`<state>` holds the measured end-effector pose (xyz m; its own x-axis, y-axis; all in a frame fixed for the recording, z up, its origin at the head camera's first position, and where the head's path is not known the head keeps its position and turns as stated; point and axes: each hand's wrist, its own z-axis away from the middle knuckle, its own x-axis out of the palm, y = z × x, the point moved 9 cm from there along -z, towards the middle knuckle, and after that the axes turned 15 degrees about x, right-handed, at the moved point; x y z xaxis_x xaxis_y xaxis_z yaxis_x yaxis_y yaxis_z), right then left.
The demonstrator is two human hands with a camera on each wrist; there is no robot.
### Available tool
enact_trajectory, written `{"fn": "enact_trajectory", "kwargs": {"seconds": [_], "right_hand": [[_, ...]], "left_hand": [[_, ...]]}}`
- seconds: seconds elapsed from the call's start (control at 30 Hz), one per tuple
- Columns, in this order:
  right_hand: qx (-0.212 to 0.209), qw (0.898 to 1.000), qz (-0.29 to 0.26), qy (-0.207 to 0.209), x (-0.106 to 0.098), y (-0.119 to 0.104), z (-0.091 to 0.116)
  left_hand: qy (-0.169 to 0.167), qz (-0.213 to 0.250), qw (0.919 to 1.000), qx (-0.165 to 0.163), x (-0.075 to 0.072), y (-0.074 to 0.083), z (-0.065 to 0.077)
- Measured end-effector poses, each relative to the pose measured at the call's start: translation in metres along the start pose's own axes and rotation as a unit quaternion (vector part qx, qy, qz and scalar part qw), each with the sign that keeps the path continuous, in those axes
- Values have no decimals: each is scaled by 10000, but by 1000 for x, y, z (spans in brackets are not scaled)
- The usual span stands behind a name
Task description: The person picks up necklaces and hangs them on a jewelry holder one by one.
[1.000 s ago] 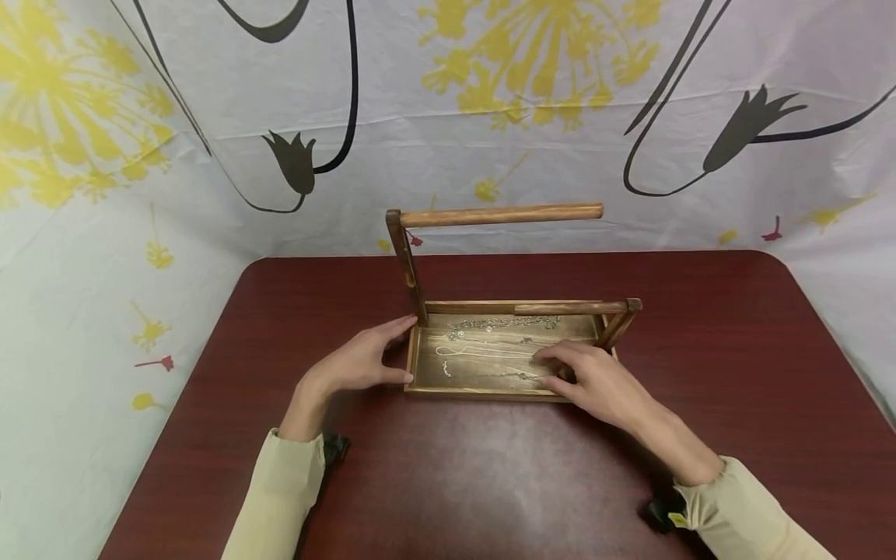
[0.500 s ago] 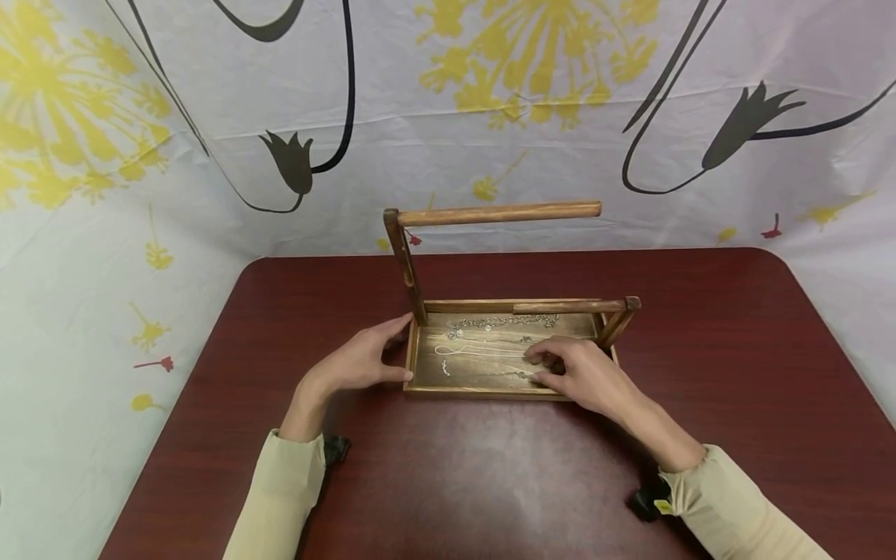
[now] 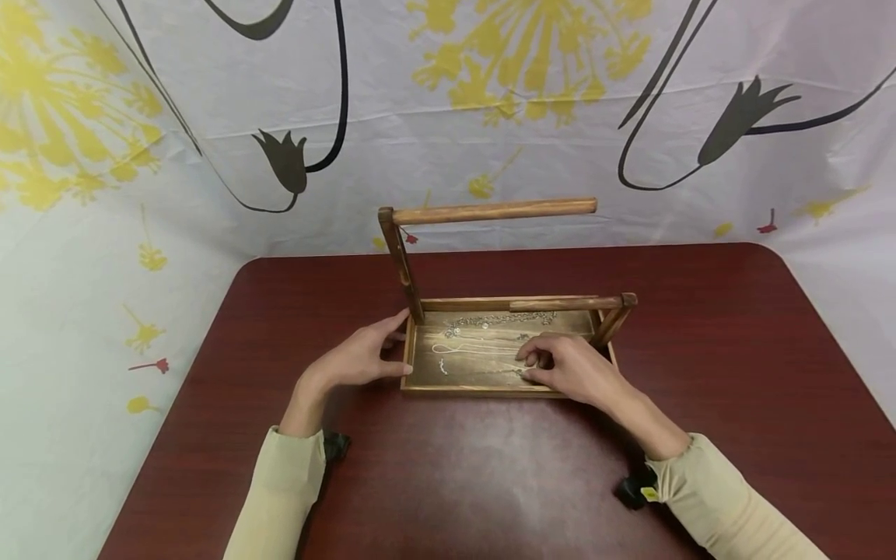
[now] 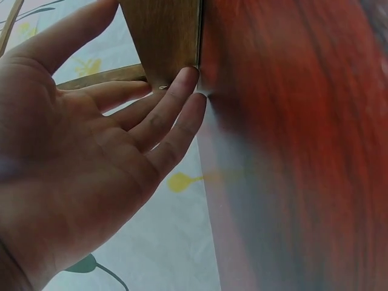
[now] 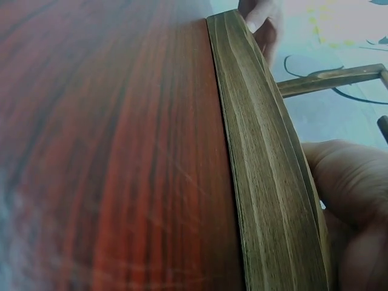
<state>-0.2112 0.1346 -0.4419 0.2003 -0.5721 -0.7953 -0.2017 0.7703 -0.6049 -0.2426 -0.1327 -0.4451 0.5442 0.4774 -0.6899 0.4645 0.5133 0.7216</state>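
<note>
A shallow wooden tray (image 3: pixel 483 391) holds several pieces of jewelry. A silver chain necklace (image 3: pixel 483 320) lies along its back, a thin pale looped necklace (image 3: pixel 448 350) across the middle. Near the left front is a small silver piece (image 3: pixel 442 366). My left hand (image 3: pixel 353 360) steadies the tray's left end with spread fingers (image 4: pixel 160 121). Over the right part of the tray, my right hand (image 3: pixel 577 369) has bent fingers, thumb and fingertips right at a fine chain (image 3: pixel 516 371); I cannot tell whether they pinch it. In the right wrist view the tray's front wall (image 5: pixel 260 151) hides the fingertips.
Two wooden arms rise from the tray, a tall bar (image 3: pixel 493 210) at the left and a lower bar (image 3: pixel 567 304) at the right rear. The dark red table (image 3: pixel 455 482) bears the tray. A patterned cloth (image 3: pixel 392 101) hangs behind it.
My right hand has slid a little to the left inside the tray, its fingers drawn in more. My left hand keeps its place at the tray's end.
</note>
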Motion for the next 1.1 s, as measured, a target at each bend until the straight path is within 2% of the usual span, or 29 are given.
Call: {"fn": "enact_trajectory", "kwargs": {"seconds": [0.33, 0.73, 1.1], "right_hand": [[53, 9999, -125, -3, 4, -1, -4], [983, 9951, -99, -32, 7, 7, -8], [1306, 9913, 140, 34, 9, 8, -8]], "left_hand": [[-72, 170, 9998, -9, -1, -5, -4], [-13, 249, 9996, 105, 0, -5, -8], [-24, 237, 9997, 14, 1, -5, -6]]}}
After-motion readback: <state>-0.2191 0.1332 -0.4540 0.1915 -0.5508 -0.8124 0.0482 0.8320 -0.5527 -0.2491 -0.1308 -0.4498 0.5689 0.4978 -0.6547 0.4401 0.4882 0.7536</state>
